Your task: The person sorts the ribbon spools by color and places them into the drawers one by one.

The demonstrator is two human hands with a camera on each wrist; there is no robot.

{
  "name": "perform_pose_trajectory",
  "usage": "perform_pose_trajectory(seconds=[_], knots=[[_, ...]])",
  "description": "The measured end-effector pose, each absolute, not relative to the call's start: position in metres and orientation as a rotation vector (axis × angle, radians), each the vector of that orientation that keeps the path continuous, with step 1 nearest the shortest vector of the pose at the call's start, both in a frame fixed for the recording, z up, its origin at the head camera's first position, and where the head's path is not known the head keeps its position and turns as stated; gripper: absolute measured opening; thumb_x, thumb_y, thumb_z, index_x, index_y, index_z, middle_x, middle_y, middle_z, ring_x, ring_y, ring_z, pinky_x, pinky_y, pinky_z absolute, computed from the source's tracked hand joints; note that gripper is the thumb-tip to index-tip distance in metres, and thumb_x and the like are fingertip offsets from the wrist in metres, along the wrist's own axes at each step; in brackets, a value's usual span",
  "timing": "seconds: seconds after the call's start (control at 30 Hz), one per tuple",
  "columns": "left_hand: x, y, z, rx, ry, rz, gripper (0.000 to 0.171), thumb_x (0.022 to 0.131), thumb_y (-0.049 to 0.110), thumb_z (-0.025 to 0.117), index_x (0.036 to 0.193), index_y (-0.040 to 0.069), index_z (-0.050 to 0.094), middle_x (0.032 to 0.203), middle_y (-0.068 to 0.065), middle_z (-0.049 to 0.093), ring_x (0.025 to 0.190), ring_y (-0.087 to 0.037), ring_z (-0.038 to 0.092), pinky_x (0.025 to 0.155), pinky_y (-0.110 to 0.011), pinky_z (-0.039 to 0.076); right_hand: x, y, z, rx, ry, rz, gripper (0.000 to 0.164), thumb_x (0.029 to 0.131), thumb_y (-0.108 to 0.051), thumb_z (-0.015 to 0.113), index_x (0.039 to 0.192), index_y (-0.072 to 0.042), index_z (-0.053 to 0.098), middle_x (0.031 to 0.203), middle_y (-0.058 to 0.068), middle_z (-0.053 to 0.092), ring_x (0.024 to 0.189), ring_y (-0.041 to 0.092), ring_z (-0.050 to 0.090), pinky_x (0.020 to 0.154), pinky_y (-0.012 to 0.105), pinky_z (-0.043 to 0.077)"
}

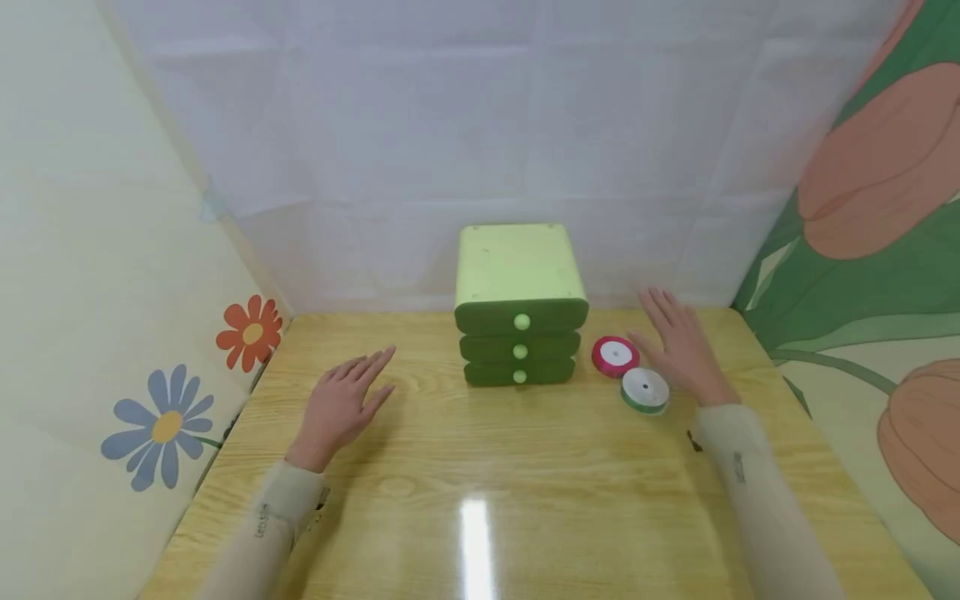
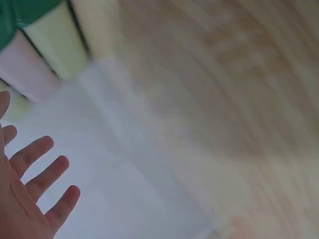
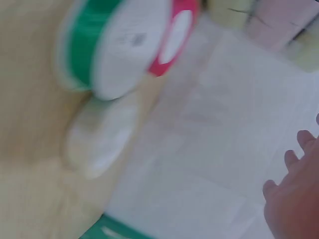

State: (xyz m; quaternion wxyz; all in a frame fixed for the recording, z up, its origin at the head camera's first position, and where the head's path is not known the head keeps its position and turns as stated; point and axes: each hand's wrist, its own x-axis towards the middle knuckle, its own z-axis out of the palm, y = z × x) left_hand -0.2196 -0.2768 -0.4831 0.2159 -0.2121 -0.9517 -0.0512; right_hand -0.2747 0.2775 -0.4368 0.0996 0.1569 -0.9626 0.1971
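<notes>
My left hand (image 1: 341, 408) hovers over the left side of the table with its fingers extended and holds nothing. On the right, my right hand (image 1: 681, 346) is spread beside and above two ribbon spools, also with nothing in it. One spool is red with a white face (image 1: 616, 356); the green one (image 1: 645, 391) lies just in front of it. A third, pale round spool (image 3: 104, 134) shows blurred in the right wrist view. Between the hands stands a small green drawer cabinet (image 1: 521, 262), its three dark green drawers pushed in, each with a round pale knob.
The wooden table (image 1: 420, 500) carries everything and reflects a bright light strip near the front. White cloth (image 1: 390, 167) hangs behind it. Panels with painted flowers (image 1: 167, 427) close off both sides.
</notes>
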Motion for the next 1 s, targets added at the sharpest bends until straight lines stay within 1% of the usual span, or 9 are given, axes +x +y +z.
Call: perform_pose_trajectory(seconds=[0.07, 0.17, 0.3, 0.4, 0.43, 0.6, 0.7, 0.87, 1.0], knots=[[-0.216, -0.262, -0.475, -0.617, -2.649, -0.205, 0.07, 0.1, 0.036, 0.068, 0.162, 0.024, 0.037, 0.148, -0.01, 0.061, 0.129, -0.038, 0.06, 0.106, -0.061, 0.048, -0.283, 0.27, -0.426, 0.494, -2.832, 0.616, 0.078, 0.107, -0.052, 0.045, 0.168, -0.017, 0.01, 0.174, 0.016, 0.011, 0.16, 0.042, 0.007, 0.128, 0.064, 0.003], [-0.212, -0.239, -0.464, -0.673, -2.651, -0.294, 0.065, 0.103, 0.037, 0.064, 0.161, 0.025, 0.038, 0.145, -0.009, 0.064, 0.125, -0.037, 0.064, 0.103, -0.06, 0.051, -0.296, 0.258, -0.413, 0.533, -2.809, 0.662, 0.076, 0.108, -0.051, 0.045, 0.167, -0.016, 0.014, 0.174, 0.015, 0.013, 0.16, 0.042, 0.01, 0.127, 0.065, 0.007], [-0.213, -0.213, -0.456, -0.745, -2.628, -0.379, 0.062, 0.104, 0.038, 0.061, 0.161, 0.026, 0.039, 0.138, -0.01, 0.068, 0.121, -0.035, 0.067, 0.098, -0.056, 0.056, -0.317, 0.241, -0.401, 0.576, -2.787, 0.763, 0.074, 0.108, -0.055, 0.042, 0.167, -0.022, 0.014, 0.175, 0.008, 0.012, 0.161, 0.037, 0.011, 0.128, 0.064, 0.01], [-0.215, -0.199, -0.452, -0.774, -2.621, -0.434, 0.06, 0.105, 0.039, 0.059, 0.161, 0.027, 0.039, 0.137, -0.011, 0.069, 0.12, -0.034, 0.068, 0.095, -0.054, 0.058, -0.329, 0.227, -0.392, 0.615, -2.779, 0.832, 0.072, 0.108, -0.055, 0.042, 0.167, -0.026, 0.013, 0.175, 0.007, 0.012, 0.161, 0.033, 0.011, 0.128, 0.063, 0.01], [-0.216, -0.194, -0.451, -0.778, -2.625, -0.459, 0.06, 0.106, 0.04, 0.059, 0.161, 0.028, 0.038, 0.137, -0.011, 0.069, 0.12, -0.034, 0.068, 0.094, -0.054, 0.058, -0.332, 0.222, -0.389, 0.623, -2.781, 0.853, 0.073, 0.108, -0.056, 0.042, 0.167, -0.027, 0.012, 0.176, 0.005, 0.011, 0.162, 0.032, 0.01, 0.128, 0.064, 0.01], [-0.221, -0.175, -0.451, -0.815, -2.64, -0.615, 0.059, 0.108, 0.041, 0.055, 0.162, 0.033, 0.034, 0.142, -0.007, 0.065, 0.122, -0.031, 0.067, 0.092, -0.052, 0.059, -0.346, 0.203, -0.376, 0.675, -2.76, 0.927, 0.074, 0.107, -0.059, 0.04, 0.167, -0.026, 0.012, 0.176, 0.004, 0.012, 0.162, 0.029, 0.01, 0.129, 0.061, 0.01], [-0.224, -0.163, -0.45, -0.849, -2.628, -0.765, 0.058, 0.108, 0.04, 0.054, 0.162, 0.032, 0.034, 0.144, -0.005, 0.065, 0.121, -0.027, 0.067, 0.091, -0.05, 0.059, -0.353, 0.193, -0.369, 0.716, -2.745, 0.957, 0.075, 0.107, -0.059, 0.039, 0.167, -0.022, 0.014, 0.175, 0.005, 0.012, 0.162, 0.028, 0.01, 0.13, 0.058, 0.009], [-0.233, -0.145, -0.447, -0.885, -2.594, -1.025, 0.056, 0.11, 0.038, 0.052, 0.162, 0.031, 0.033, 0.143, -0.004, 0.065, 0.118, -0.021, 0.068, 0.092, -0.041, 0.06, -0.359, 0.18, -0.359, 0.768, -2.743, 0.971, 0.075, 0.107, -0.059, 0.039, 0.167, -0.021, 0.015, 0.175, 0.005, 0.013, 0.162, 0.026, 0.009, 0.13, 0.058, 0.009], [-0.237, -0.135, -0.446, -0.869, -2.599, -1.157, 0.055, 0.11, 0.038, 0.051, 0.162, 0.033, 0.033, 0.14, -0.004, 0.066, 0.116, -0.018, 0.068, 0.091, -0.034, 0.059, -0.361, 0.171, -0.353, 0.809, -2.761, 0.985, 0.074, 0.107, -0.058, 0.041, 0.167, -0.021, 0.017, 0.175, 0.005, 0.013, 0.162, 0.026, 0.009, 0.13, 0.059, 0.008]])
